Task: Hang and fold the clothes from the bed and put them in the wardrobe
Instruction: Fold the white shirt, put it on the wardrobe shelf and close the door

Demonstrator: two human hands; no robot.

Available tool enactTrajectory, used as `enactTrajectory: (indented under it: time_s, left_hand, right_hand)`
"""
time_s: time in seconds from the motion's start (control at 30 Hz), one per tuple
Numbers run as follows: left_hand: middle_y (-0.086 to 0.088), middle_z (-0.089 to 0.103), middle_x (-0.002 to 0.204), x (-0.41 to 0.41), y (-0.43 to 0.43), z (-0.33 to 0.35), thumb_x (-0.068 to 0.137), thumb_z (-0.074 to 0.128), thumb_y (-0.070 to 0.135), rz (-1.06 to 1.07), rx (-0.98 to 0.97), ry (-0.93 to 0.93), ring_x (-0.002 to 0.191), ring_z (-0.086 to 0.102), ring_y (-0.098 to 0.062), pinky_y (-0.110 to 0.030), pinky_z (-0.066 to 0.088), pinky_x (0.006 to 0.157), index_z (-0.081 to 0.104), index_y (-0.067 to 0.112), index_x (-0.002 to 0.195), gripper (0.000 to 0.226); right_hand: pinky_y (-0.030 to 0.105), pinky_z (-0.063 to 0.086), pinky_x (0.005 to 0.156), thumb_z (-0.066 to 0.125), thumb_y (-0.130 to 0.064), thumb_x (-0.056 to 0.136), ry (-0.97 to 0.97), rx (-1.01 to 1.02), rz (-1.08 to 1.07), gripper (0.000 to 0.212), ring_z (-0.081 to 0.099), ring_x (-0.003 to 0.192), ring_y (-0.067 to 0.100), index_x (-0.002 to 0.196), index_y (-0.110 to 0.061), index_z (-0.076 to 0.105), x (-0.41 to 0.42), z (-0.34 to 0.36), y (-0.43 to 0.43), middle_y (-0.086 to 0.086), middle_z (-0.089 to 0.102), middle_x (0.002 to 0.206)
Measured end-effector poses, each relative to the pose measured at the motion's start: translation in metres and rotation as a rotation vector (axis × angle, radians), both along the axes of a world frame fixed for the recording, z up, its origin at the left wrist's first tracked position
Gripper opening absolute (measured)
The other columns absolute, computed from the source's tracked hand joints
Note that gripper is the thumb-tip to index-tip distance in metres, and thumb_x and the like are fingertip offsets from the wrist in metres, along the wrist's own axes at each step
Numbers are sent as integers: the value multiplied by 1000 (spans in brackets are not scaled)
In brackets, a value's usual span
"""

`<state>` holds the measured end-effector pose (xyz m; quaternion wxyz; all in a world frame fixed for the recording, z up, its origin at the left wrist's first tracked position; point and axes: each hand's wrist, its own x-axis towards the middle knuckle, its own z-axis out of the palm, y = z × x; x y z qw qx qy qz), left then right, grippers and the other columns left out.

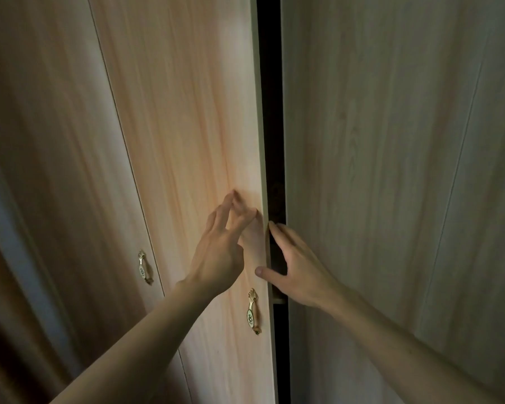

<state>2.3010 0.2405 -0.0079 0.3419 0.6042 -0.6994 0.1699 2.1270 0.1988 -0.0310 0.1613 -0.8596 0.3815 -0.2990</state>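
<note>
Our left hand [219,252] spread loose on the smooth wood-grain door [187,126], our right hand [298,269] gripping its edge, ornate gold handle [252,312] below

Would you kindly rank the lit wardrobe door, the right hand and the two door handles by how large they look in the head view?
1. Wardrobe door, by far.
2. Right hand, gripping that door's edge.
3. The two handles: the nearer handle looks slightly bigger than the farther handle, but that may only be nearness.
</note>
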Motion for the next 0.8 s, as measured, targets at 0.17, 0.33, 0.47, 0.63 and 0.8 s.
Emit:
enactTrajectory:
  time_s: [0.17, 0.33, 0.47, 0.63, 0.8]
  left_hand:
    - [3, 4, 166, -7, -27, 2, 89, 57, 1, 50, 48, -54, 149, 21, -28, -39, 40, 109, 35, 40, 147, 74]
    - [-1, 5, 166, -6, -52, 0, 86, 59, 2, 51, 31, -145, 145, 25, -29, -39, 50, 99, 32, 39, 149, 79]
    - [-8, 14, 164, 1, -70, -2, 81, 61, 3, 60, -22, -218, 147, 21, -31, -47, 52, 98, 36, 34, 149, 79]
    - [-7, 1, 165, 5, -91, -6, 84, 66, 23, 82, -22, -221, 152, 3, -33, -50, 35, 114, 31, 41, 149, 76]
    - [-14, -14, 164, 15, -112, -12, 83, 68, 47, 107, -34, -317, 150, -9, -40, -60, 26, 116, 17, 42, 152, 85]
  right_hand:
    - [43, 20, 121, 61, -54, 89, -33, 20, 14, 89, 8, 151, 16, 154, -38, 3, -13, -1, -25, -9, -3, 164]
    - [39, 15, 120, 59, -53, 91, -47, 5, -17, 86, 0, 151, 16, 155, -37, 4, -15, 1, -48, -7, -11, 163]
    - [30, 10, 115, 57, -50, 93, -68, -62, -71, 75, 3, 151, 16, 155, -34, 18, -13, 2, -65, -2, -4, 165]
    - [44, 20, 121, 60, -46, 92, -99, -201, -230, 65, 10, 150, 19, 150, -29, 35, -4, 10, -85, 2, 11, 163]
    - [47, 16, 119, 68, -62, 79, -56, -262, -476, 107, -1, 150, 26, 156, -27, 3, 5, 24, -112, 7, -6, 164]
